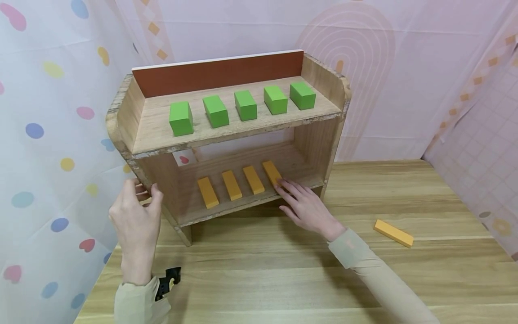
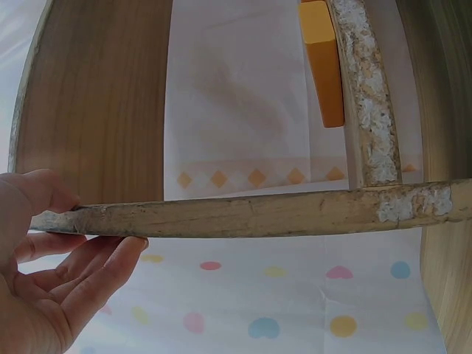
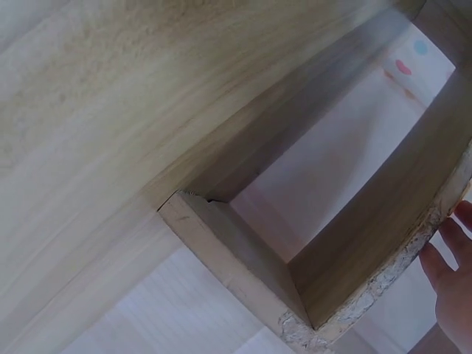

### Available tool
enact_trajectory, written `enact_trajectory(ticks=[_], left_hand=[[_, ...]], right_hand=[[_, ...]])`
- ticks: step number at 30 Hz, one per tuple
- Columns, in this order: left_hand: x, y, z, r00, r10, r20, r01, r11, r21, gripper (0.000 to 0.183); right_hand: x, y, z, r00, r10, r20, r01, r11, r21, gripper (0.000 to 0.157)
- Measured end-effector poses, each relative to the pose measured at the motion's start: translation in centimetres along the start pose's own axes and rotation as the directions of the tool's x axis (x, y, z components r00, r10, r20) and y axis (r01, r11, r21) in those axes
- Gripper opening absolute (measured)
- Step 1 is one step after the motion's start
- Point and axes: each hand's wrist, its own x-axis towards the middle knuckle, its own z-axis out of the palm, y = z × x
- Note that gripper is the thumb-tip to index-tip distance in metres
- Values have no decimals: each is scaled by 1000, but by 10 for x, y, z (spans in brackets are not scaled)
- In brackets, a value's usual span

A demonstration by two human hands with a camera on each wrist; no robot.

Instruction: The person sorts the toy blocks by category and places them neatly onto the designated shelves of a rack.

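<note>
A small two-tier wooden shelf (image 1: pixel 238 130) stands on the table. My left hand (image 1: pixel 139 216) grips the front edge of its left side panel (image 2: pixel 243 215). In the left wrist view, the thumb lies on one face and the fingers on the other. At the lower tier's front edge, my right hand (image 1: pixel 303 204) touches the near end of the rightmost orange block (image 1: pixel 271 172) there with extended fingertips. More orange blocks (image 1: pixel 231 185) lie in a row to its left. The right wrist view catches the right hand (image 3: pixel 453 273) at the rough shelf edge (image 3: pixel 398 276).
Several green blocks (image 1: pixel 246 105) stand in a row on the upper tier, before a brown back strip (image 1: pixel 218 74). A loose orange block (image 1: pixel 393 233) lies on the wooden table (image 1: pixel 259 274) at right. Patterned cloth (image 1: pixel 251 31) hangs behind and at both sides.
</note>
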Motion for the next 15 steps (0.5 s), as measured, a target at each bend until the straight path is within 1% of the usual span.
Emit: enact_trajectory(ticks=[4,8,13,15], left_hand=[[0,0,0,1000,0,-3,0,1000,2,23],[0,0,0,1000,4,-5,-4,1000,0,23],[0,0,0,1000,2,0,-2,1000,3,23],[0,0,0,1000,-4,5,3,1000,6,23]], right_hand=[[-3,2,-2,1000,-3,-6,3,1000,7,48],[-7,4,-6,1000,4,5,-4,1000,13,47],[-16,9,-12,998,55,36,-57,997,61,47],[-19,12,-15,997,72,36,-75,993,93,47]])
